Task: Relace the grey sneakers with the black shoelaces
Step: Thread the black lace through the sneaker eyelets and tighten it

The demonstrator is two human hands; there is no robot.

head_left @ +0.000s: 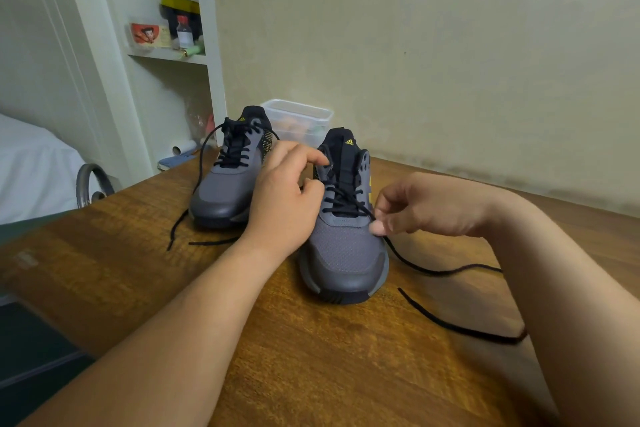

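Two grey sneakers stand toe-first toward me on a wooden table [311, 357]. The left sneaker [225, 194] is laced with a black lace whose ends trail onto the table. The right sneaker [346, 253] is laced partway up; its black shoelace [433, 272] runs off to the right across the table. My left hand [287, 198] rests against that shoe's left side, its forefinger and thumb at the upper eyelets. My right hand [415, 208] pinches the lace just beside the lower eyelets.
A clear plastic tub [298, 120] stands behind the shoes against the wall. White shelves [173, 55] with bottles are at the back left. A bed [31, 166] and a metal ring lie beyond the table's left edge.
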